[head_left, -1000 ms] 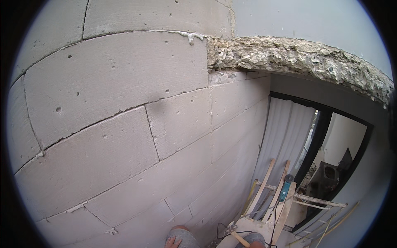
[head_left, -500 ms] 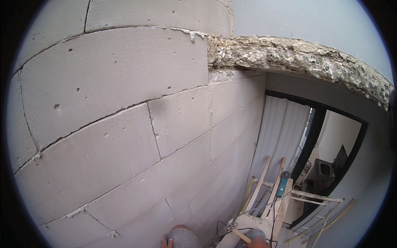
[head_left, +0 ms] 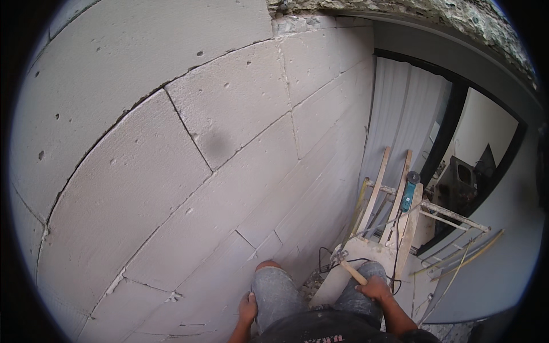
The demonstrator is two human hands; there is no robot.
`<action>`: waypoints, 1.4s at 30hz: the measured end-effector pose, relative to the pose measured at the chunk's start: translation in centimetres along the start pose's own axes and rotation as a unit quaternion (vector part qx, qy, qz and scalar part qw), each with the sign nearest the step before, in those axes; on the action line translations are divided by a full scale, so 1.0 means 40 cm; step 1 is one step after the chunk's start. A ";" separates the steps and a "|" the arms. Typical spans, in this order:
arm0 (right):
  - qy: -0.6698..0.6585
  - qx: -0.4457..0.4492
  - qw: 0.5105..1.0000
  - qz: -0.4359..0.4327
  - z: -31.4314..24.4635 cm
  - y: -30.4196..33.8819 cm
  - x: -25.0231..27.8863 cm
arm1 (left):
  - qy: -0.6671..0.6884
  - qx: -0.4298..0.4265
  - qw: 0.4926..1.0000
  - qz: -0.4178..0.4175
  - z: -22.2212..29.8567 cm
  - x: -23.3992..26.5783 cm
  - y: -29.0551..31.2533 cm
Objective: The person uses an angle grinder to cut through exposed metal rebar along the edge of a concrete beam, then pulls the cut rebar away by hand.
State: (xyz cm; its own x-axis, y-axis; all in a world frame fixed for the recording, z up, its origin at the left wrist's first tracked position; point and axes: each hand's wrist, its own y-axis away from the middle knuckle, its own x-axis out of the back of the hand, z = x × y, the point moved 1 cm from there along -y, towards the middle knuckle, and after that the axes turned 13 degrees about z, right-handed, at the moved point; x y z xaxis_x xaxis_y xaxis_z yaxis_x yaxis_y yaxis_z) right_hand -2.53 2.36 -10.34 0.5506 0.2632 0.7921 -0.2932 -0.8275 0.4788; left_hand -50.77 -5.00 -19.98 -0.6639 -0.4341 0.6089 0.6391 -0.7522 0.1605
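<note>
My right hand (head_left: 376,288) is wrapped round the pale wooden handle of a hammer (head_left: 354,273), held over my right thigh. The hammer's head points away from me, above a dusty plank (head_left: 366,249), though its shape is hard to make out. Beside my left thigh hangs my left hand (head_left: 247,307), fingers curled; whatever is in them, if anything, is hidden. Close on the left rises a wall of large pale blocks (head_left: 246,188) with thin joints, some with mortar squeezed out. A teal angle grinder (head_left: 408,197) lies farther along the planks, its black cord trailing back toward me.
Scaffold rails (head_left: 457,216) flank the planks on the right. Beyond them stands a dark-framed opening (head_left: 452,131), with a light corrugated sheet (head_left: 400,103) on its left side. Overhead runs a rough broken masonry edge (head_left: 457,14). A grey wall (head_left: 492,251) bounds the right side.
My view has tilted downward, so the wall and the broken edge sit higher. More of my forearms, thighs and the hammer now show. The grip on the hammer is unchanged.
</note>
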 end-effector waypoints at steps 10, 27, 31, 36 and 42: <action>0.001 -0.008 1.000 0.015 0.005 0.005 -0.006 | -0.031 0.013 0.996 -0.085 0.030 0.036 0.020; -0.029 0.006 1.000 0.000 0.003 0.011 0.019 | -0.049 -0.685 0.583 0.434 0.784 0.604 0.042; -0.037 0.006 0.999 0.025 0.008 0.012 0.013 | -0.108 -0.662 0.507 0.542 0.814 0.656 0.004; -0.059 -0.017 0.998 -0.001 0.015 0.008 0.012 | -0.138 -0.628 0.508 0.573 0.812 0.632 -0.069; -0.057 -0.025 0.998 -0.025 0.011 -0.002 0.027 | -0.226 -0.617 0.463 0.595 0.807 0.620 -0.091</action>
State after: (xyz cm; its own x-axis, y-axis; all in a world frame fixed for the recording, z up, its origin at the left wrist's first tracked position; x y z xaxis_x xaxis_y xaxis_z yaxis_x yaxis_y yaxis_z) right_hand -1.56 2.49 -9.67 0.6507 0.2433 0.7193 -0.2998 -0.7880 0.5377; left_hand -57.04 2.96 19.61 0.2007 -0.9667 -0.1585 -0.4448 0.0542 -0.8940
